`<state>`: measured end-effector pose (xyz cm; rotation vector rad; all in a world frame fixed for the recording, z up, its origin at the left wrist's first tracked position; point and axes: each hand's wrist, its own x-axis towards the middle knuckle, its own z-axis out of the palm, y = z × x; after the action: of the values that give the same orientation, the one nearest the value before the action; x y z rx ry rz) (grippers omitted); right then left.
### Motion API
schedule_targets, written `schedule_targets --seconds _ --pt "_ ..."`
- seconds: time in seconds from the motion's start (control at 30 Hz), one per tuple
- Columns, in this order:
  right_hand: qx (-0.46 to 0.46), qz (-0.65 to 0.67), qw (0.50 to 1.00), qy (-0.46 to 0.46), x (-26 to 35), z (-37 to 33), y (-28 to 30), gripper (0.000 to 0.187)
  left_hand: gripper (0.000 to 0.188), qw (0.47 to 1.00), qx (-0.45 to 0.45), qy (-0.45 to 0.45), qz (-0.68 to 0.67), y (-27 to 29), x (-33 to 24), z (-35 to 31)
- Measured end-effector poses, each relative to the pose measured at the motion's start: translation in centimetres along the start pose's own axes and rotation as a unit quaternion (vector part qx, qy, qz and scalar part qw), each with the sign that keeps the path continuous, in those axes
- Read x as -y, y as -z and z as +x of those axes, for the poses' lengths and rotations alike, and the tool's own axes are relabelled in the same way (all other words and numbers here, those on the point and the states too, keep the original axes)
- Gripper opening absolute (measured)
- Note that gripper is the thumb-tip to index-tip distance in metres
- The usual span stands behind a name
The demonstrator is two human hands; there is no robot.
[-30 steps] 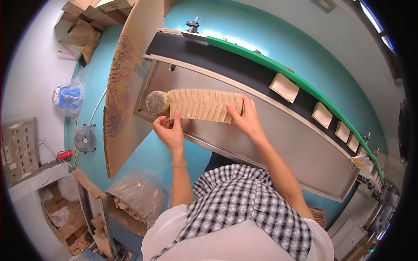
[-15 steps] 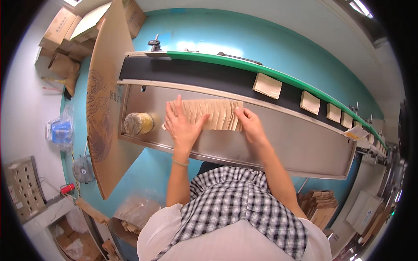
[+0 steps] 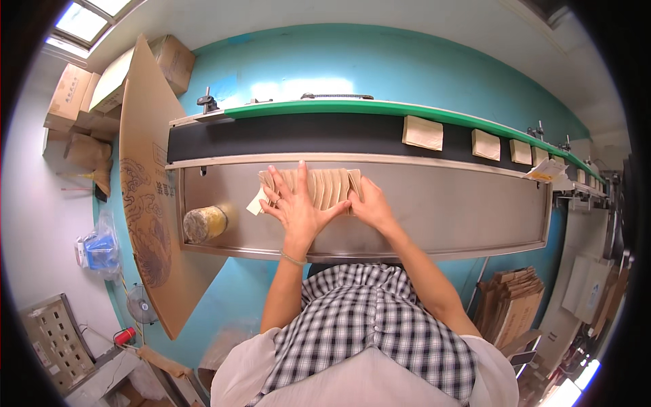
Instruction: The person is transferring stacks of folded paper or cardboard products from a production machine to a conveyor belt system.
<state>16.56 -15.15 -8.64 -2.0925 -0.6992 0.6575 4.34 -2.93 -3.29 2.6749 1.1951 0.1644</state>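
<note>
A row of folded tan papers [image 3: 328, 189] stands on edge, fanned, on the metal tray, seemingly napkins. Across its left and middle part lies my left hand [image 3: 296, 209], fingers spread wide and the thumb reaching right along the near side. One pale paper [image 3: 257, 201] sticks out at the row's left end, beside those fingers. My right hand [image 3: 371, 205] grips the right end of the row, thumb at the near side; its fingertips are partly hidden.
Behind the metal tray [image 3: 461, 224] runs a black conveyor belt [image 3: 305, 136] with a green rail. Several tan paper stacks [image 3: 423, 133] sit on it toward the right. A yellowish cylinder [image 3: 205, 224] stands at the tray's left end, beside an upright cardboard sheet [image 3: 146, 203].
The row looks shorter, its right end now farther left. My right hand has moved left with it, and my left hand has spread over more of the papers. The view has turned slightly.
</note>
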Motion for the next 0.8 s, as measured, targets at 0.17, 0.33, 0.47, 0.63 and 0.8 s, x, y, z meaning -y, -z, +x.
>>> schedule_targets --seconds 0.17,0.33,0.47,0.63,0.8 --pt "0.142 0.067 0.988 -0.005 0.9 -0.2 3.5 0.036 0.122 1.0 0.003 0.02 -0.006 -0.1 0.2 -0.3" --pt "0.032 0.338 0.93 -0.142 -2.5 3.1 5.1 0.033 0.117 0.999 0.012 0.042 -0.014 -0.4 -0.3 -0.4" --pt "-0.005 0.401 0.901 -0.165 -3.9 2.7 3.1 0.034 0.114 0.999 0.006 0.045 -0.015 -0.5 -1.0 -0.4" --pt "-0.141 -0.001 0.989 0.046 -1.0 -0.3 -0.4 0.036 0.11 0.992 -0.027 0.057 -0.108 -1.3 -1.6 -1.2" --pt "0.01 0.38 0.917 -0.122 -1.5 -0.2 1.1 0.043 0.114 0.993 -0.032 0.05 -0.101 -0.9 -2.2 -1.3"
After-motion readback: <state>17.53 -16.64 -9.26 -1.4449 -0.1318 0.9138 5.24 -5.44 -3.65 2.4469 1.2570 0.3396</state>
